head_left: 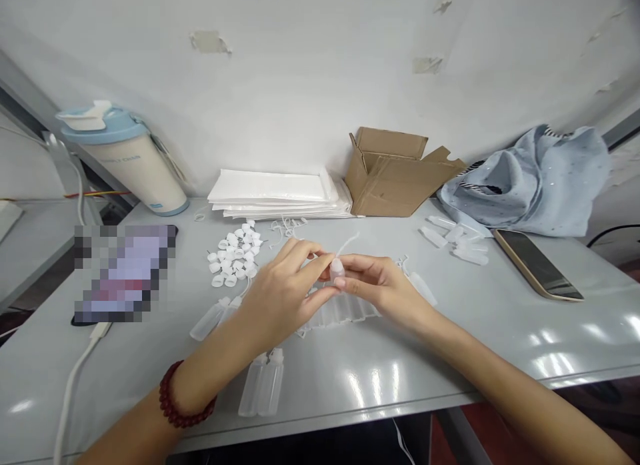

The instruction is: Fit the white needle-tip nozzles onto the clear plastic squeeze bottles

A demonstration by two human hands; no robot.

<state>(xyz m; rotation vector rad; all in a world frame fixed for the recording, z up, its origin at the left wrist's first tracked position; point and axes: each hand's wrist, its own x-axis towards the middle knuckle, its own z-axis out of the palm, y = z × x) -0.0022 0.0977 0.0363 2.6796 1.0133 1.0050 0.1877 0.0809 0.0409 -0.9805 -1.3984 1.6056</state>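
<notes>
Between both hands stands a small translucent bottle (337, 270), its white strap sticking up to the right. My left hand (290, 281), with a red bead bracelet on the wrist, has fingers closed round the bottle's left side near the top. My right hand (377, 281) pinches the same bottle from the right. Behind and below the hands lies a row of clear bottles (345, 309), partly hidden. White caps (235, 255) are heaped left of my left hand. Two bottles (263, 383) lie side by side near the front edge.
White envelopes (275, 188) and an open cardboard box (395, 181) stand by the wall. A tumbler (135, 161) and blurred phone (127, 271) are left. Small bottles (457, 238), another phone (537, 265) and a blue cloth bag (535, 185) are right.
</notes>
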